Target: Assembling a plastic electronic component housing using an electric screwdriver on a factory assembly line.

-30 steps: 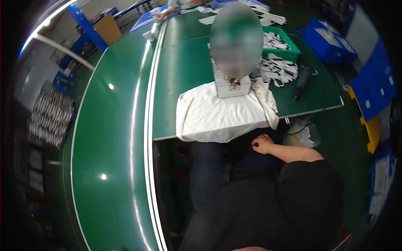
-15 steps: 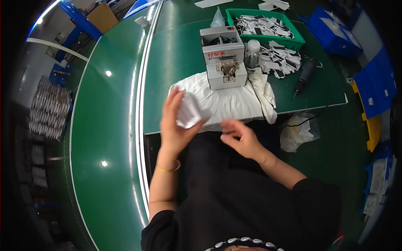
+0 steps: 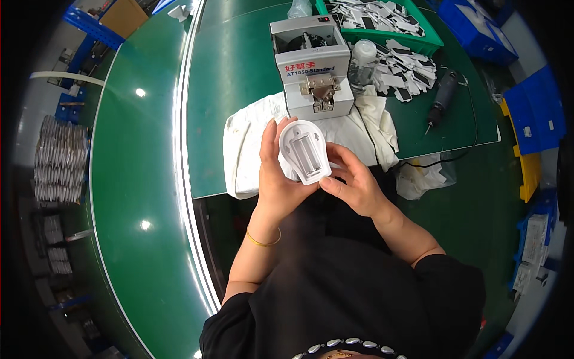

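Note:
Between my hands is a white plastic housing, rounded at the far end and narrower toward me, its open battery compartment facing up. My left hand wraps round its left side, fingers along the edge and thumb near the lower end. From the right, my right hand grips the lower right corner, thumb in front and fingers partly hidden behind. The housing is held above the front of a white cloth on the green table. Just beyond stands a grey-white benchtop screw feeder with a metal outlet.
Right of the feeder stand a clear bottle and a heap of flat white pieces. A green bin holds more. A dark electric screwdriver lies further right. A long green conveyor belt runs along my left.
The housing has been turned and moved right, so its battery compartment now faces up. My right hand has come in and taken hold of it. The view has shifted slightly.

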Tool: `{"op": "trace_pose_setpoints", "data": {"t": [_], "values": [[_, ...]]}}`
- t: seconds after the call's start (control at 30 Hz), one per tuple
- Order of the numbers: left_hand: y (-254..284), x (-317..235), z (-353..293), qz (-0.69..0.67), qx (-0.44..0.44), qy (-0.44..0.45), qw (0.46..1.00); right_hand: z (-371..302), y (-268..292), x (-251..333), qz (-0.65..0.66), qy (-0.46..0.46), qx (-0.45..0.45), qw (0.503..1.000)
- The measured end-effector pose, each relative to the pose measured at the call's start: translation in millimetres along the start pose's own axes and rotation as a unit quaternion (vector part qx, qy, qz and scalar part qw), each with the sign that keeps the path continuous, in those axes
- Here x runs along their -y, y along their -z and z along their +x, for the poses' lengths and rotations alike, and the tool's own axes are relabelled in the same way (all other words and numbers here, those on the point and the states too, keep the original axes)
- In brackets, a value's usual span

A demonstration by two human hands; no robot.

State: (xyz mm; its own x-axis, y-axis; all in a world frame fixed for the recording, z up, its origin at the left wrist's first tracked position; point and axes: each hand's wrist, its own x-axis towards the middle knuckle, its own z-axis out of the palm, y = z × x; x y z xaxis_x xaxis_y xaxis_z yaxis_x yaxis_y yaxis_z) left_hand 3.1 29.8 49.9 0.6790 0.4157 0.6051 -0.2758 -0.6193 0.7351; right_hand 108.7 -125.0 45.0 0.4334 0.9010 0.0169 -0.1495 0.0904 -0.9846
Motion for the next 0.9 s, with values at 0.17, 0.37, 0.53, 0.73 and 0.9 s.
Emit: {"op": "trace_pose_setpoints", "data": {"t": [0.17,0.37,0.53,0.73,0.9], "values": [[3,-2,-3,-0.094,-0.008,0.088,0.992,4,27,10,-0.152,0.032,-0.038,0.987],[-8,-1,-19,-0.141,0.036,0.159,0.976,68,152,6,-0.472,0.171,-0.356,0.788],[-15,-1,-18,-0.131,0.061,0.163,0.976,97,186,-11,-0.614,0.17,-0.313,0.704],[-7,-2,-11,-0.098,0.053,0.135,0.985,82,169,18,-0.58,0.197,-0.365,0.701],[-6,-1,-9,-0.112,0.049,0.151,0.981,41,107,51,-0.18,0.095,-0.248,0.947]]}}
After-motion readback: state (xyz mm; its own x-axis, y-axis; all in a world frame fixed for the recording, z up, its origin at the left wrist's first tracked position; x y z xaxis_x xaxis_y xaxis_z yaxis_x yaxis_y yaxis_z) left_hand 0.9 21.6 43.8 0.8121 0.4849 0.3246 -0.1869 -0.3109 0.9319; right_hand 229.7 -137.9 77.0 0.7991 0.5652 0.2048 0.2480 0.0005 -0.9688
